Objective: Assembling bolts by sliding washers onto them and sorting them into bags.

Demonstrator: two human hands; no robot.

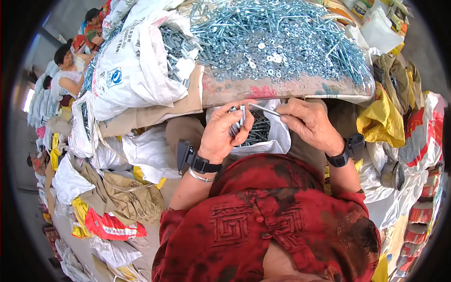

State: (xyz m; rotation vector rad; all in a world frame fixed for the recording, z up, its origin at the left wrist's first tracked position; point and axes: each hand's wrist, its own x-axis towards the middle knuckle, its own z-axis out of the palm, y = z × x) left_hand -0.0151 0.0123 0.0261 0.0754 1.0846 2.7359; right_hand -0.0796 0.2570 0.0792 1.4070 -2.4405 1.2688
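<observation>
My left hand (217,136) is closed around a few short metal sleeves (238,123), held over the lap. In my right hand (311,123) a long thin metal bolt (266,110) is pinched between thumb and fingers. The bolt points left, its far end close to the left fingertips; whether it touches a sleeve I cannot tell. Below both hands a white sack (280,137) hangs open between the knees, with dark metal fasteners (259,128) inside. Just ahead lies a heap of flat washers (282,58), and behind it many long bolts (235,16).
The worktable's front edge (300,86) runs just beyond the hands. On its left a white sack (134,70) spills short metal sleeves (174,49). Piled bags (127,197) crowd the left side; a yellow bag (383,123) and metal ring (392,175) are right. Other people (70,75) sit far left.
</observation>
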